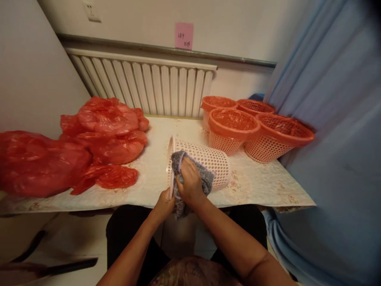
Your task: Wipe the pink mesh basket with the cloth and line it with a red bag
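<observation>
A pale pink perforated plastic wastebasket (218, 161) lies on its side at the table's near edge, its mouth facing left. My left hand (164, 204) is closed on the rim at the near side. Under my right hand (189, 176) a grey cloth (205, 174) with a light purple edge is bunched against the basket's outer wall, close to the rim. The fingers of my right hand are curled on this cloth, and part of it hangs down over the table edge between my forearms.
Several similar wastebaskets lined with red bags (233, 131) stand at the back right, beside a blue curtain (333, 119). Filled red plastic bags (110, 123) are piled on the left of the patterned tablecloth (262, 186). A white radiator (143, 83) lines the wall behind.
</observation>
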{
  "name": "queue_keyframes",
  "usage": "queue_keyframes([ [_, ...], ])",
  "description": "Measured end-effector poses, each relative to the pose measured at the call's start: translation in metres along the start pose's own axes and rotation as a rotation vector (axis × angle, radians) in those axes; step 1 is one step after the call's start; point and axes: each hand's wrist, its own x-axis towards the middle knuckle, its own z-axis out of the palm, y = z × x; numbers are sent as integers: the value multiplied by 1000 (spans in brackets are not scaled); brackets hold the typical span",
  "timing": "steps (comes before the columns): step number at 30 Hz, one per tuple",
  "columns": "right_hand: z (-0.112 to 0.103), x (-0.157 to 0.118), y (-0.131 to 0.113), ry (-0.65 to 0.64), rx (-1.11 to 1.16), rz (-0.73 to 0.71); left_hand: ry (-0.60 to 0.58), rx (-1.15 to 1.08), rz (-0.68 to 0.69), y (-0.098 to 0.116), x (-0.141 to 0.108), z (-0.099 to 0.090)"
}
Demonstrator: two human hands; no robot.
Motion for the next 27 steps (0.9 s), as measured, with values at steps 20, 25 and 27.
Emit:
queue_keyframes([
  [20, -21, 21, 18, -34, -64, 146, -10, -201, 17, 52, 9, 10],
  [25, -38, 16, 71, -25, -181, 328, -7, -190, -13, 50, 11, 11],
  [27, -51, 7, 98, 12, -244, 434, -15, -173, -12, 46, 9, 10],
])
